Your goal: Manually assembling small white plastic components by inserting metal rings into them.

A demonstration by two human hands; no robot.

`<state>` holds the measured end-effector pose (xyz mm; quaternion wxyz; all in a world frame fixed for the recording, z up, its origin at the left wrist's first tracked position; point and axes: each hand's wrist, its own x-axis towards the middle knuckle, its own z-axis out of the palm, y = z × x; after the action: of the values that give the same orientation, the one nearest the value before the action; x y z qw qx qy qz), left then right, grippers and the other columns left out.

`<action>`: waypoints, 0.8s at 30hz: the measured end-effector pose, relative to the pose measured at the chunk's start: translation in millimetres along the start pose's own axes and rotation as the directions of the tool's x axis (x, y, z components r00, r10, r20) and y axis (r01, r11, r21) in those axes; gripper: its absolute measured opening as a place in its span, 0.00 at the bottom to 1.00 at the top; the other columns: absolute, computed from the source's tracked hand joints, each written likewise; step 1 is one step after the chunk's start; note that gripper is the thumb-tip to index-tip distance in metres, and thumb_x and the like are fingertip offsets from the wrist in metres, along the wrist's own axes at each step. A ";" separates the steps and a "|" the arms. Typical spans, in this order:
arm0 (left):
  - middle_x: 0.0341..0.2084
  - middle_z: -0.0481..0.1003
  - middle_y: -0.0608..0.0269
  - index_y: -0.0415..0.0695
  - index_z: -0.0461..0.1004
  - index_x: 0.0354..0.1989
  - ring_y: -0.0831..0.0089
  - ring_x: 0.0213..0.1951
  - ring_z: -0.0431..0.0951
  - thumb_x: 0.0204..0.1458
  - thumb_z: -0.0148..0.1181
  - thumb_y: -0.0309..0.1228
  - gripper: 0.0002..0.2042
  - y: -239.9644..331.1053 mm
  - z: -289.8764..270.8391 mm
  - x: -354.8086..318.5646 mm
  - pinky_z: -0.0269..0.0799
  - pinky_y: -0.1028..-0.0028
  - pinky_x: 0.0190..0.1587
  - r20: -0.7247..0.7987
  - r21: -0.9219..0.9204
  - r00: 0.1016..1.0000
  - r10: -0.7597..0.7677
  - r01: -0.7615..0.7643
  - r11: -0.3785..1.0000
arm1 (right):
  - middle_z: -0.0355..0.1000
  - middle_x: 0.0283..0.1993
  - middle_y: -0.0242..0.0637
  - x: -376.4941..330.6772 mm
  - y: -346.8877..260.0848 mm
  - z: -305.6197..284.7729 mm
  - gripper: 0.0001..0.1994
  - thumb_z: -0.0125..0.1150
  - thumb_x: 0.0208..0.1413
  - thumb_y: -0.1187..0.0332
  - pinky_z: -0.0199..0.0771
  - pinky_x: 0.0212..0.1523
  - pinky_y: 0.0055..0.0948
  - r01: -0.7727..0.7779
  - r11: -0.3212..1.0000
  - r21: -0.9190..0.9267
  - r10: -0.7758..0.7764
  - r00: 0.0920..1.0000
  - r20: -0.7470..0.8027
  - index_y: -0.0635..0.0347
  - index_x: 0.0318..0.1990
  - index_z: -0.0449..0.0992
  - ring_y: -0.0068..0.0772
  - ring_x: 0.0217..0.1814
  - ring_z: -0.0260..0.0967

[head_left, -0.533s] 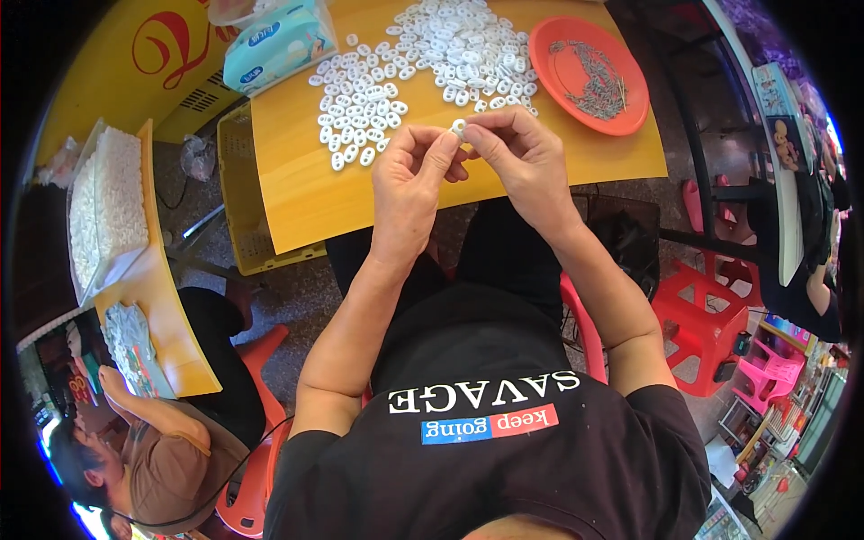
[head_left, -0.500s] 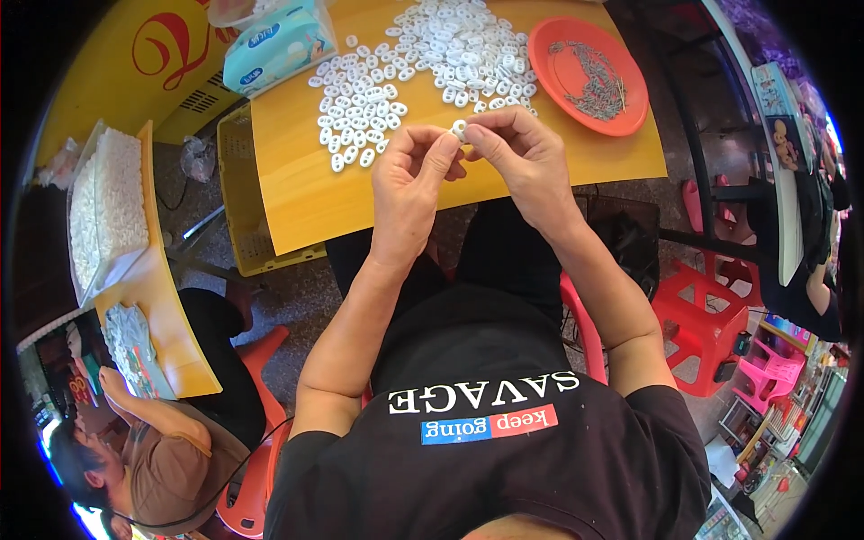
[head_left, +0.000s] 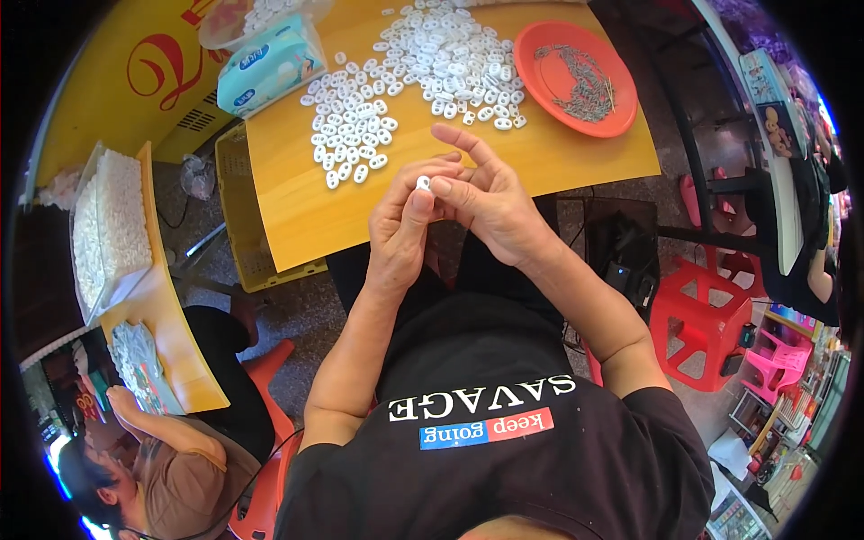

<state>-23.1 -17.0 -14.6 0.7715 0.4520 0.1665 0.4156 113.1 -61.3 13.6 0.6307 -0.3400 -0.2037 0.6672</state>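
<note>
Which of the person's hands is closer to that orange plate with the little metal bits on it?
The right hand is nearer: the orange plate lies up and to its right on the yellow table. The left hand sits on the far side of the right hand.

glossy white plastic pieces (head_left: 423,63), smooth yellow wooden table (head_left: 315,216), matt orange plastic plate (head_left: 576,65)

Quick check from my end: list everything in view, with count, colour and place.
Table: one, yellow-orange, centre top.
White pieces: heap, too many to count, on the table.
Plate: one, red-orange, table's right end, holding thin metal bits.
Tissue pack: one, pale blue, table's left corner.
Crate: one, yellow, left of the table.
Side table: one, yellow, far left, with a tray of white pieces.
Stools: red and pink, at right.
Co-worker: one, lower left.
Left hand, right hand: pinching one small white piece together.
</note>
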 end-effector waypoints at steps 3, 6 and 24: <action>0.51 0.70 0.55 0.36 0.73 0.49 0.65 0.57 0.69 0.65 0.51 0.36 0.15 -6.4 -3.3 -2.9 0.67 0.69 0.57 -0.012 -0.010 0.995 0.095 -0.096 0.995 | 0.73 0.46 0.43 -0.8 6.2 2.0 0.33 0.62 0.60 0.73 0.75 0.48 0.27 0.010 1.000 0.015 -0.010 1.000 0.018 0.63 0.68 0.49 0.25 0.47 0.73; 0.49 0.71 0.55 0.36 0.74 0.48 0.64 0.58 0.69 0.64 0.51 0.34 0.13 -6.0 -5.5 -5.1 0.65 0.67 0.59 -0.024 -0.036 0.994 0.105 -0.106 0.994 | 0.73 0.50 0.41 -2.0 11.9 1.6 0.33 0.62 0.60 0.72 0.74 0.52 0.29 0.015 1.000 -0.012 -0.014 0.999 0.043 0.60 0.69 0.51 0.27 0.50 0.73; 0.37 0.76 0.63 0.36 0.76 0.49 0.77 0.38 0.74 0.59 0.61 0.33 0.15 93.2 -232.1 -11.4 0.70 0.79 0.43 -0.467 0.861 0.693 0.549 0.215 0.461 | 0.72 0.39 0.30 48.0 -33.3 -63.0 0.05 0.69 0.46 0.69 0.67 0.44 0.35 0.195 -0.508 -0.839 -0.552 0.674 0.491 0.53 0.32 0.82 0.37 0.44 0.65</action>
<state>-222.6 126.6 -62.4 0.2549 0.6001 0.5799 0.4885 182.5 -20.2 -15.7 0.3216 -0.6521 -0.6759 -0.1200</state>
